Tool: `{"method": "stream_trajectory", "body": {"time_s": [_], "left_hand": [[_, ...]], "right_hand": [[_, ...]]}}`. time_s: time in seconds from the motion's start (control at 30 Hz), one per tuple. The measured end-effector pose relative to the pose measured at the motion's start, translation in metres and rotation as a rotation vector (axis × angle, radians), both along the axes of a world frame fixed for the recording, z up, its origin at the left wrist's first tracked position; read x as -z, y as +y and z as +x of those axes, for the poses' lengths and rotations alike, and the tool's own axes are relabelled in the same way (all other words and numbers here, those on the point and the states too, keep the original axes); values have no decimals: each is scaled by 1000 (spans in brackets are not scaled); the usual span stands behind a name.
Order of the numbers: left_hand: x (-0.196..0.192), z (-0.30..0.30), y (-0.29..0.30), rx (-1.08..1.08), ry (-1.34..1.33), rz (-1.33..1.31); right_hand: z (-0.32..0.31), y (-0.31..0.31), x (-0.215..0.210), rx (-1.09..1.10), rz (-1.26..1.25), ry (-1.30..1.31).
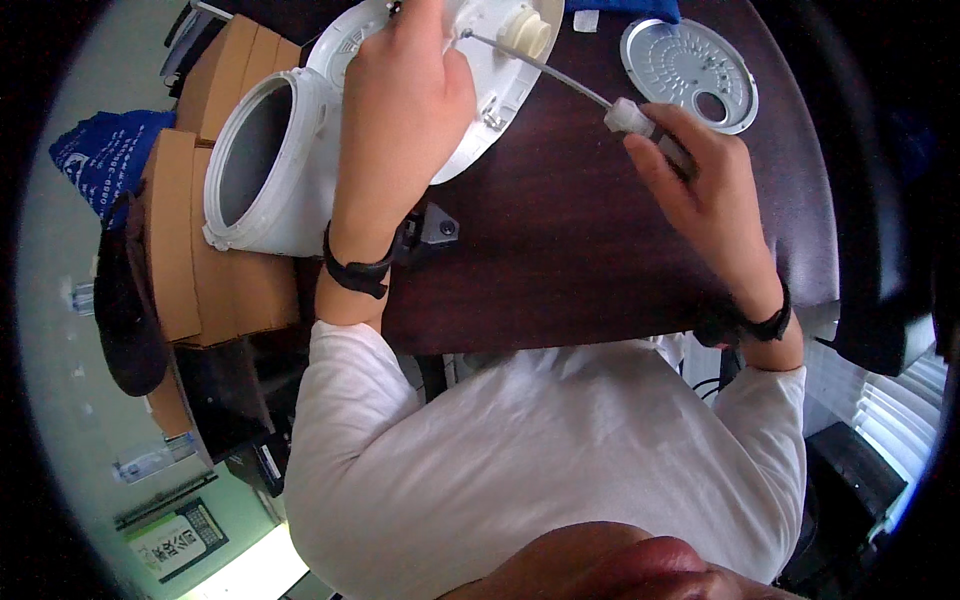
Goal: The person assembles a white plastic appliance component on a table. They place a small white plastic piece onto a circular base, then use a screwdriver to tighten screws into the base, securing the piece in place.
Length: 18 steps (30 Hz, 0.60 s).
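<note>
Right hand [712,172] grips a screwdriver [560,76], its shaft slanting up-left to the round white cover [482,75] on the tabletop [570,240]; left hand [410,100] lies nearer that cover, its finger closure hidden.

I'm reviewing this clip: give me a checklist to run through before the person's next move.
1. Screwdriver in the right hand: ok, held by its handle.
2. Screwdriver tip seated in a screw: cannot tell, too small to see.
3. Left hand gripping the white cover: cannot tell, its fingers run past the top edge.
4. White tub clear of the screwdriver: ok, it sits left of the left hand.
5. Grey disc clear of the screwdriver tip: ok, well to its right.
</note>
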<state>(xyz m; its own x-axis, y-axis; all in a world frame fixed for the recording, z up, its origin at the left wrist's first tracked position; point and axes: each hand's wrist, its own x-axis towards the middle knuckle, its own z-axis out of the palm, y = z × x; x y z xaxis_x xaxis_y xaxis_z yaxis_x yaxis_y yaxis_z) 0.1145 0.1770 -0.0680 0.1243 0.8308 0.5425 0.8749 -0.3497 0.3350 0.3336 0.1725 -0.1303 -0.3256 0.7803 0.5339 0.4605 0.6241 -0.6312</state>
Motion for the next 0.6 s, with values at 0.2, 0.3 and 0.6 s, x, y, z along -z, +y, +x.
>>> {"method": "stream_trajectory", "body": {"time_s": [0.2,0.3,0.6], "left_hand": [[1,2,-1,-6,-22,-15],[-2,3,-3,-1,-12,-26],[-1,2,-1,-12,-82,-63]], "right_hand": [[12,8,-8,244,432,-360],[17,16,-6,264,462,-301],[10,1,7,-188,-836,403]]}}
